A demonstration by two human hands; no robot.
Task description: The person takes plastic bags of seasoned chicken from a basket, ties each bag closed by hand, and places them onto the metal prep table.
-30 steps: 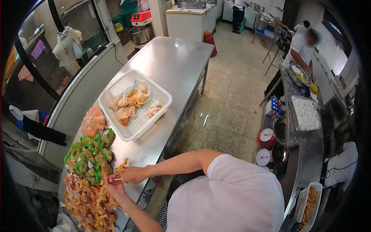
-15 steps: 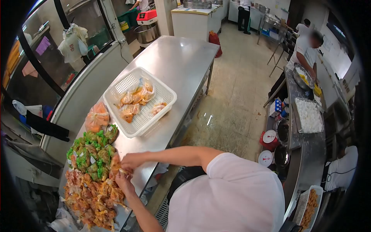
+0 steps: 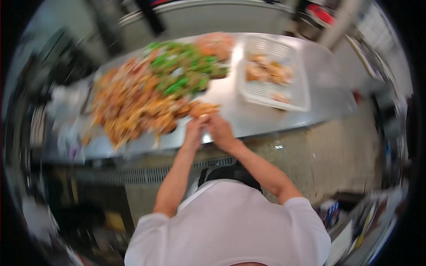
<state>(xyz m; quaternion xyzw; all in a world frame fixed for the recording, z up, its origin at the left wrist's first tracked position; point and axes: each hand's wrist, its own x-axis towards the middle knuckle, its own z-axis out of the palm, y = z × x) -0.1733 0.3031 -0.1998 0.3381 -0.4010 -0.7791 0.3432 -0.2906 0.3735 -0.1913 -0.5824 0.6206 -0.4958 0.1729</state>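
At the near edge of the metal table, my left hand (image 3: 193, 133) and my right hand (image 3: 220, 130) meet with fingers closed on a small plastic bag of orange food (image 3: 205, 109). Motion blur hides the exact grip of the fingers. Left of my hands spreads a large pile of similar orange food bags (image 3: 131, 102). Behind it lie bags with green ties (image 3: 179, 71), greenish brown inside. A pinkish orange bag (image 3: 216, 44) sits at the far side. To my right stands a white perforated plastic basket (image 3: 301, 88) with several bags of orange food in it.
The steel table (image 3: 262, 120) runs across in front of me, its near edge close to my forearms. White plastic bags (image 3: 66, 104) hang about its left end. A floor drain grate (image 3: 142, 176) lies below. A red-topped machine (image 3: 320, 14) stands beyond the far right.
My view has swung left, so the table now lies across it and the basket is at right. Both hands stay together at the bag, near the pile.
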